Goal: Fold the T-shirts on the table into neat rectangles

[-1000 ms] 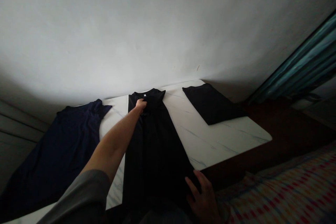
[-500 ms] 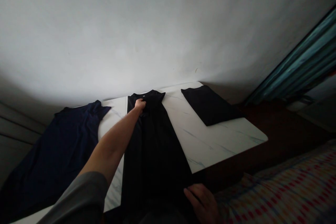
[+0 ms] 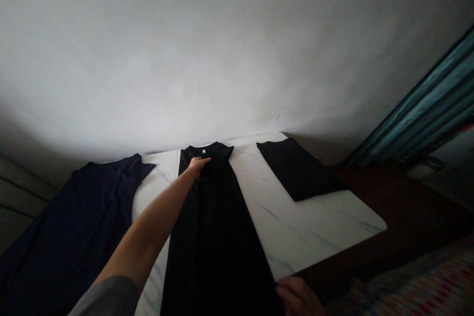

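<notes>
A long black garment point(image 3: 225, 237) lies lengthwise over the white marbled table point(image 3: 259, 192), its collar with a small white label near the wall. At its upper part, just below the collar, my left hand point(image 3: 199, 164) has its fingers closed on the cloth. My right hand point(image 3: 298, 296) is low in the view at the garment's right edge, fingertips pinched on that edge; the frame cuts off part of it. To the left a dark blue garment point(image 3: 81, 212) is spread with wrinkles. Another black piece of cloth point(image 3: 299, 168), folded flat, rests on the right part of the table.
Behind the table rises a pale wall point(image 3: 185, 59). A teal curtain point(image 3: 418, 103) hangs at the right above a dark reddish floor point(image 3: 374, 182). Colourful patterned fabric point(image 3: 429, 286) fills the lower right corner.
The view has tilted up a little, so the table sits lower. My left hand has shifted slightly on the cloth below the collar. My right hand now shows lower and further right, at the garment's edge.
</notes>
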Available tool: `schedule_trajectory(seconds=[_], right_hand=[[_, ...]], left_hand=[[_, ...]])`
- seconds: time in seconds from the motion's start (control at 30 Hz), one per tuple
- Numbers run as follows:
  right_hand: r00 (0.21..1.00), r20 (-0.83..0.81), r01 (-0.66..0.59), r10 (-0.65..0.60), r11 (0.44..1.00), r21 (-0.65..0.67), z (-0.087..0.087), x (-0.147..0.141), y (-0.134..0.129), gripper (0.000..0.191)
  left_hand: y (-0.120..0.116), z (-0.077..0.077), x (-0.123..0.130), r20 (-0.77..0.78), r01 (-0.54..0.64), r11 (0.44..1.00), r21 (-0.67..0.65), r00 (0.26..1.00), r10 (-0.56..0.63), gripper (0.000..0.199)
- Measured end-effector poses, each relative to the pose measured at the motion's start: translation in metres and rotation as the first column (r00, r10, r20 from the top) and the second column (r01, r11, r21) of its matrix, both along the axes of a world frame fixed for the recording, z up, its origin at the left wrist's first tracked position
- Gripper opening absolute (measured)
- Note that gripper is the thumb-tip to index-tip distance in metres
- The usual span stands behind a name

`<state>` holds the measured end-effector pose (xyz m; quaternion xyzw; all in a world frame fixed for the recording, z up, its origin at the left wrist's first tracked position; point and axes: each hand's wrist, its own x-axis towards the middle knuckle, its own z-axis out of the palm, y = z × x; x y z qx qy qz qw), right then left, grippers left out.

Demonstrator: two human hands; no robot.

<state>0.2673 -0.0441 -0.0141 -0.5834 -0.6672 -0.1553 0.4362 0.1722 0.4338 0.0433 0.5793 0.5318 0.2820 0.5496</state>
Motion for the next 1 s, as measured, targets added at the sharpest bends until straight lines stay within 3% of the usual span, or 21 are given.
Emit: schedule_trajectory(seconds=[0.1, 0.2, 0.33, 0.47, 0.57, 0.77, 0.9, 1.0], right_hand=[[0.984, -0.142, 0.095, -0.112, 0.988, -0.12, 0.028, 0.043, 0.067, 0.026], [0.967, -0.23, 0.036, -0.106, 0.957, -0.287, 0.055, 0.094, 0.173, 0.028], [0.951, -0.268, -0.032, -0.153, 0.814, -0.58, 0.072, 0.142, 0.32, 0.047], [0.937, -0.313, -0.136, -0.152, 0.669, -0.731, 0.069, 0.157, 0.418, 0.071], [0.95, -0.307, -0.213, -0.05, 0.614, -0.76, 0.064, 0.157, 0.46, 0.07], [0.957, -0.261, -0.289, 0.126, 0.443, -0.849, 0.062, 0.162, 0.518, 0.02], [0.968, -0.198, -0.244, 0.154, 0.393, -0.887, 0.065, 0.172, 0.547, 0.03], [0.975, -0.158, -0.208, 0.156, 0.39, -0.897, 0.066, 0.175, 0.558, 0.041]], left_hand=[[-0.01, -0.002, -0.004, 0.062, 0.005, 0.999, 0.038, 0.998, -0.007, 0.016], [-0.018, -0.007, -0.01, 0.124, -0.012, 0.992, 0.122, 0.992, -0.003, 0.014], [-0.021, -0.015, -0.017, 0.177, -0.054, 0.98, 0.19, 0.984, 0.019, 0.023], [-0.023, -0.022, -0.022, 0.235, -0.083, 0.975, 0.208, 0.972, 0.033, 0.026], [-0.028, -0.019, -0.025, 0.326, -0.051, 0.978, 0.2, 0.945, -0.017, 0.029], [-0.038, 0.004, -0.029, 0.475, -0.021, 0.993, 0.112, 0.879, -0.036, 0.03], [-0.042, 0.008, -0.027, 0.559, -0.07, 0.998, 0.003, 0.827, 0.057, 0.025], [-0.045, 0.004, -0.024, 0.517, -0.13, 0.988, -0.085, 0.842, 0.155, 0.016]])
